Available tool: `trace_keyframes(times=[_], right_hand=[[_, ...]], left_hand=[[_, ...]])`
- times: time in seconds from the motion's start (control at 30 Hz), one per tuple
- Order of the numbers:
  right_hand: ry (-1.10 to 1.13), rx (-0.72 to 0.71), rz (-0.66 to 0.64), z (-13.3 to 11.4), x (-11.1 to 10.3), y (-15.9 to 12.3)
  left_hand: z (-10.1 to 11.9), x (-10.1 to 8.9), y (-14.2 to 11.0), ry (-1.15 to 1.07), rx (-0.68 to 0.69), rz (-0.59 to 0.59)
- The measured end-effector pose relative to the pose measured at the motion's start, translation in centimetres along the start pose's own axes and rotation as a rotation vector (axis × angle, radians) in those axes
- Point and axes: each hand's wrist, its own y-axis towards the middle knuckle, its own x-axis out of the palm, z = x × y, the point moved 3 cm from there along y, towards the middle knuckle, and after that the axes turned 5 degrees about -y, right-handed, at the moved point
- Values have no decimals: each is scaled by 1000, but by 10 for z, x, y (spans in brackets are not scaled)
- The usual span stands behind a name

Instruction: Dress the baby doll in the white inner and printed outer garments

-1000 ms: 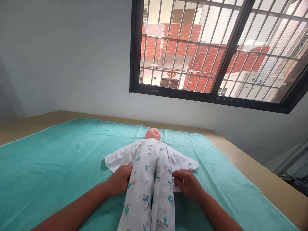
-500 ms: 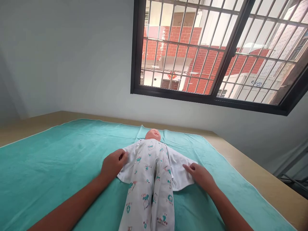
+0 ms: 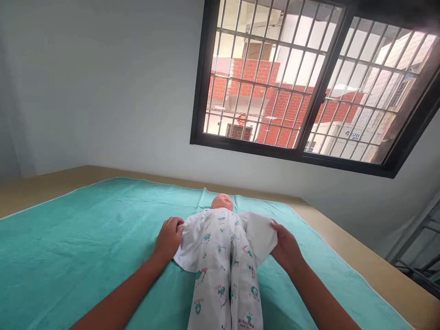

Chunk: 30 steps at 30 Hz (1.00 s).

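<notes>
A baby doll (image 3: pixel 222 201) lies on its back on the teal cloth, only its head uncovered. White baby pants (image 3: pixel 220 266) with a green and pink animal print are spread over its body, legs pointing toward me. Plain white fabric (image 3: pixel 261 233), perhaps a baby shirt, shows on both sides of the pants. My left hand (image 3: pixel 169 237) is closed on this fabric's left edge. With thumb and fingers, my right hand (image 3: pixel 286 247) pinches the right edge and holds it lifted. The doll's body and limbs are hidden.
The teal cloth (image 3: pixel 103 238) covers most of a wooden table (image 3: pixel 374 270), which stands against a grey wall (image 3: pixel 120 91). A barred window (image 3: pixel 268 82) is set in the wall above. Metal rails (image 3: pixel 419 243) stand at the right.
My right hand has raised the right edge of the white fabric off the cloth. My left hand has drawn its edge slightly up. The view has tilted and shifted.
</notes>
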Motion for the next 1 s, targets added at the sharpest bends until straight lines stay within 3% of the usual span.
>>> trace_keyframes(times=[0.1,0.2,0.3,0.37,0.5,0.57,0.7,0.87,1.0], right_hand=[[-184,-109,-118,-25,47,0],[-654,-258,-314,-39,94,-20],[-1060,-478,-439,-33,120,-51],[-1186,-586,-386,-20,121,-67],[-1206,-634,22,5,95,-82],[-1177,-637,113,12,86,-87],[-1123,-727,37,9,87,-95],[-1113,-845,-103,5,96,-99],[-1054,-839,-153,9,98,-96]], left_hand=[[5,-2,-2,-100,-2,47],[11,-6,-5,-249,-24,69],[17,-8,-8,-276,-82,42],[19,-8,-8,-252,-130,10],[17,-3,-8,-200,-219,-97],[17,0,-8,-182,-219,-166],[21,4,-9,-260,-176,-273],[31,5,-11,-801,-270,-370],[37,-1,-13,-983,-388,-350]])
